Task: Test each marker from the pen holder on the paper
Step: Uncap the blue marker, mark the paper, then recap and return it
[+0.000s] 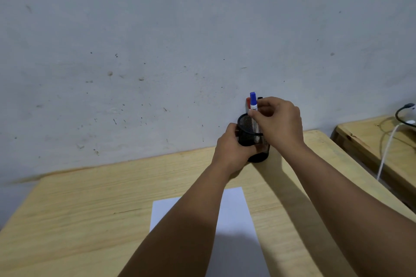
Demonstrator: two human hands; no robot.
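A black mesh pen holder stands at the far edge of the wooden table, against the wall. My left hand wraps around its left side. A marker with a blue cap sticks up out of the holder, and my right hand pinches its white barrel just above the rim. A red-capped marker and a black-capped one stand in the holder behind it, partly hidden. A white sheet of paper lies on the near part of the table, under my forearms.
A grey marked wall rises directly behind the table. To the right stands a second wooden surface with a black cable and a white cable on it.
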